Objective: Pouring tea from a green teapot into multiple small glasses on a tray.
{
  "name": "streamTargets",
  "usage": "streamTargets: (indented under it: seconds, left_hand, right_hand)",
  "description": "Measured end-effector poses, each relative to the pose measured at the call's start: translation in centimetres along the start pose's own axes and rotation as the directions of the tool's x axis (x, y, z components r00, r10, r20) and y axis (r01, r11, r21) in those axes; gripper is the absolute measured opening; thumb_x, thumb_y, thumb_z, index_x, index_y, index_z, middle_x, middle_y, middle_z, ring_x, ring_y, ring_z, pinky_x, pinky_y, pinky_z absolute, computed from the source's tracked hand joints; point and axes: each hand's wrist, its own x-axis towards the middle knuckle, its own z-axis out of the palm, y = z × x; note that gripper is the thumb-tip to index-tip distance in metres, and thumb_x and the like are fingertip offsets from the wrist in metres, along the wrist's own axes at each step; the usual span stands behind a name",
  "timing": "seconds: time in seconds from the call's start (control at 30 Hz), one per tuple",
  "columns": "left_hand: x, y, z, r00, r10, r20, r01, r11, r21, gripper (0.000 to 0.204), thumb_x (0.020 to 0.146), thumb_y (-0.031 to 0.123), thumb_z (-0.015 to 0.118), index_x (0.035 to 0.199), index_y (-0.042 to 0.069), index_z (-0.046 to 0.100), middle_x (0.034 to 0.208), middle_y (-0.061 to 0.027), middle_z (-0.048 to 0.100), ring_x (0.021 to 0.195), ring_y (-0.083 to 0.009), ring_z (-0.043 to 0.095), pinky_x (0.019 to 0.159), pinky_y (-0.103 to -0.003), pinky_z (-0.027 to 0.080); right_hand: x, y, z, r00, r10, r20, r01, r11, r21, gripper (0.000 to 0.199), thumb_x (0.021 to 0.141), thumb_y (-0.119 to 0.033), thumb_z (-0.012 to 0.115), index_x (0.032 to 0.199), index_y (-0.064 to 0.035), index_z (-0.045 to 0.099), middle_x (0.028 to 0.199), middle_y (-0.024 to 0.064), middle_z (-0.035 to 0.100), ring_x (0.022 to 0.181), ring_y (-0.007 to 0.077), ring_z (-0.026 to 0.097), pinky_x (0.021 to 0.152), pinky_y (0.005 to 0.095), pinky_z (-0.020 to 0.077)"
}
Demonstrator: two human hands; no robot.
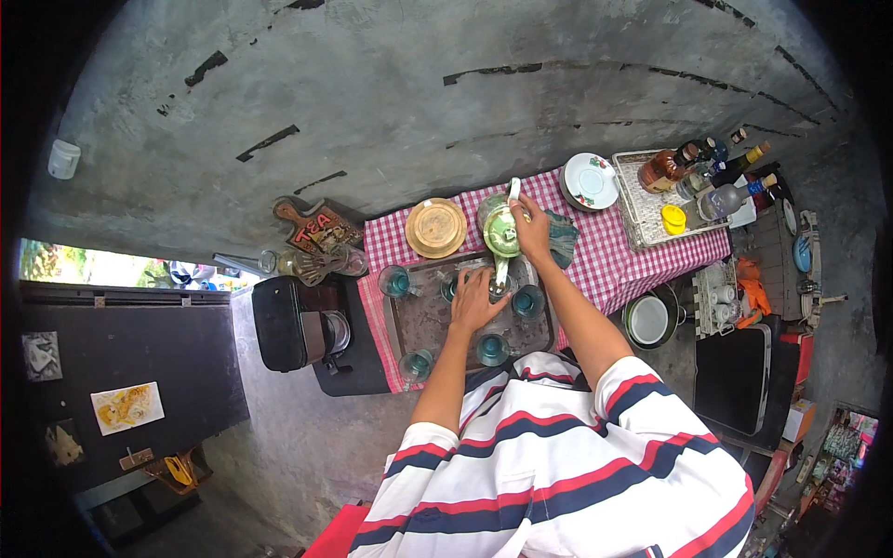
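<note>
A green teapot (502, 229) with a white handle is tilted, its spout pointing toward me. My right hand (532, 228) is closed on its handle. Below the spout, my left hand (476, 302) curls around a clear glass cup (502, 286), mostly hidden by my fingers and the spout. Both hands are above a worn brown metal tray (430, 321). Around them on the tray are several bluish glass mugs, among them a far-left mug (395, 281), a near-left mug (416, 365), a near mug (492, 349) and a right mug (527, 301).
A round wooden piece (436, 228) and stacked plates (591, 182) sit on the checked cloth (605, 265). A dark cloth (562, 239) lies beside the teapot. At right is a basket (642, 223) with bottles; at left, a black appliance (286, 321) and a wooden sign (321, 230).
</note>
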Motion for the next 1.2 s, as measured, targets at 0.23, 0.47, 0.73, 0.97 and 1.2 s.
streamTargets:
  seconds: [0.23, 0.47, 0.73, 0.97, 1.2]
  left_hand:
    - [0.0, 0.2, -0.1, 1.000, -0.015, 0.026, 0.015, 1.000, 0.001, 0.061, 0.082, 0.044, 0.069, 0.118, -0.003, 0.055, 0.115, -0.0199, 0.062, 0.114, -0.0321, 0.055, 0.110, -0.047, 0.027]
    - [0.0, 0.0, 0.2, 1.000, -0.016, 0.015, 0.016, 1.000, 0.019, 0.063, 0.082, 0.046, 0.069, 0.118, -0.004, 0.055, 0.114, -0.0202, 0.062, 0.113, -0.0326, 0.055, 0.110, -0.047, 0.027]
    - [0.0, 0.0, 0.2, 1.000, -0.013, 0.014, 0.013, 1.000, 0.002, 0.064, 0.081, 0.047, 0.070, 0.117, -0.004, 0.054, 0.112, -0.0203, 0.062, 0.111, -0.0337, 0.056, 0.109, -0.047, 0.028]
    - [0.0, 0.1, 0.0, 0.999, -0.022, 0.035, 0.021, 1.000, 0.018, 0.065, 0.082, 0.047, 0.069, 0.118, -0.004, 0.053, 0.113, -0.0207, 0.061, 0.112, -0.0336, 0.056, 0.111, -0.047, 0.027]
    - [0.0, 0.1, 0.0, 0.999, -0.011, 0.035, 0.010, 1.000, 0.022, 0.064, 0.082, 0.048, 0.069, 0.117, -0.004, 0.054, 0.112, -0.0209, 0.061, 0.112, -0.0338, 0.055, 0.110, -0.047, 0.028]
  right_hand:
    - [-0.1, -0.2, -0.1, 1.000, -0.012, 0.002, 0.012, 1.000, -0.009, 0.046, 0.092, -0.030, 0.064, 0.122, 0.0052, 0.062, 0.111, 0.0221, 0.069, 0.105, 0.0291, 0.066, 0.093, 0.0368, 0.0478]
    - [-0.3, -0.4, -0.1, 1.000, -0.018, -0.003, 0.018, 1.000, -0.013, 0.046, 0.092, -0.030, 0.064, 0.121, 0.0052, 0.062, 0.108, 0.0219, 0.070, 0.103, 0.0291, 0.067, 0.091, 0.0371, 0.0485]
    - [-0.4, -0.7, -0.1, 0.999, -0.034, -0.034, 0.033, 0.998, -0.044, 0.045, 0.092, -0.030, 0.064, 0.121, 0.0052, 0.062, 0.108, 0.0230, 0.069, 0.105, 0.0301, 0.066, 0.092, 0.0376, 0.0480]
    - [-0.4, -0.7, -0.1, 0.999, -0.037, -0.031, 0.036, 0.999, -0.030, 0.043, 0.093, -0.028, 0.063, 0.120, 0.0057, 0.062, 0.108, 0.0226, 0.069, 0.104, 0.0293, 0.066, 0.091, 0.0374, 0.0480]
    - [-0.3, -0.3, -0.1, 1.000, -0.023, -0.012, 0.023, 1.000, -0.006, 0.043, 0.092, -0.027, 0.064, 0.120, 0.0056, 0.062, 0.109, 0.0215, 0.070, 0.104, 0.0271, 0.066, 0.092, 0.0359, 0.0477]
